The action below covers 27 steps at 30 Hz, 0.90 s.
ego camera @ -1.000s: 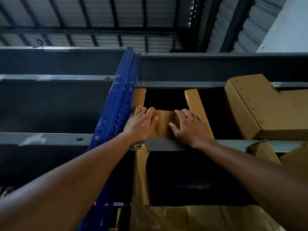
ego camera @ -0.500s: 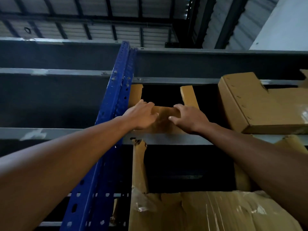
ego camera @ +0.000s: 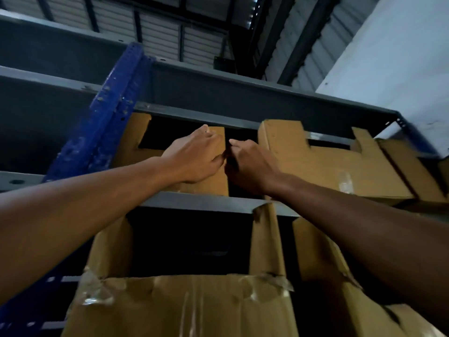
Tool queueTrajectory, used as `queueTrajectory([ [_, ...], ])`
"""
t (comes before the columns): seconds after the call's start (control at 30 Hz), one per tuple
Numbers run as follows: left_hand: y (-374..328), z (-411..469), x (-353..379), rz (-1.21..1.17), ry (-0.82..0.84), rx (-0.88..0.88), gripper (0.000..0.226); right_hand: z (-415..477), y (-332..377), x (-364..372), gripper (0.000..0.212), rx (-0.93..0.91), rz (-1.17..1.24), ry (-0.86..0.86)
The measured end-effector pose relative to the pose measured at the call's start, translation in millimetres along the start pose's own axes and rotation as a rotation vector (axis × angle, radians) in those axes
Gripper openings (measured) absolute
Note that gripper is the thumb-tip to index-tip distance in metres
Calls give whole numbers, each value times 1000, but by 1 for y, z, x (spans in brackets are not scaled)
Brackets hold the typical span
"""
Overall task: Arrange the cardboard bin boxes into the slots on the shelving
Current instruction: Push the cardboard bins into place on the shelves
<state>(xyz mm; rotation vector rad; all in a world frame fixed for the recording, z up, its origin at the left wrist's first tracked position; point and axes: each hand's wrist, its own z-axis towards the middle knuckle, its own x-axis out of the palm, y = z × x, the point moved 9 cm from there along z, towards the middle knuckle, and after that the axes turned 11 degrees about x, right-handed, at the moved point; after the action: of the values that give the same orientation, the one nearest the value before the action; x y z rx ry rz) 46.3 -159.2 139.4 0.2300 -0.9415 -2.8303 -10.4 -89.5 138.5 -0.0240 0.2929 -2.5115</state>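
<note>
A cardboard bin box (ego camera: 137, 135) with a cut-out front stands in the upper shelf slot, right beside the blue upright (ego camera: 104, 117). My left hand (ego camera: 196, 159) grips the top of its right front wall, fingers curled over the edge. My right hand (ego camera: 250, 164) is in the dark gap just right of that wall, fingers curled against the box's right side; its fingertips are hidden. A second bin box (ego camera: 328, 164) stands to the right of the gap, and a third (ego camera: 413, 169) beyond it.
The grey shelf beam (ego camera: 206, 203) runs under my wrists. On the level below stand a taped, torn bin box (ego camera: 182, 305) and another (ego camera: 323, 263) beside it. The bay left of the blue upright is dark. A white wall (ego camera: 388, 57) rises at the right.
Both hands have moved from the low front lip of the box to its right front wall. The view has swung right, so more boxes on the upper shelf show.
</note>
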Motion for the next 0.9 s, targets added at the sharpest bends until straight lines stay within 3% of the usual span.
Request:
queueTrajectory([
  [0.3, -101, 86, 12, 53, 11, 23, 52, -20, -132, -61, 42, 38, -96, -38],
  [0.47, -144, 126, 28, 107, 34, 17, 45, -35, -202, -80, 40, 24, -84, -72],
  [0.83, -196, 189, 83, 155, 82, 24, 31, -53, -318, -46, 67, 53, -63, -67],
  [0.9, -196, 202, 95, 177, 71, 23, 36, -49, -329, -35, 69, 75, -28, -73],
])
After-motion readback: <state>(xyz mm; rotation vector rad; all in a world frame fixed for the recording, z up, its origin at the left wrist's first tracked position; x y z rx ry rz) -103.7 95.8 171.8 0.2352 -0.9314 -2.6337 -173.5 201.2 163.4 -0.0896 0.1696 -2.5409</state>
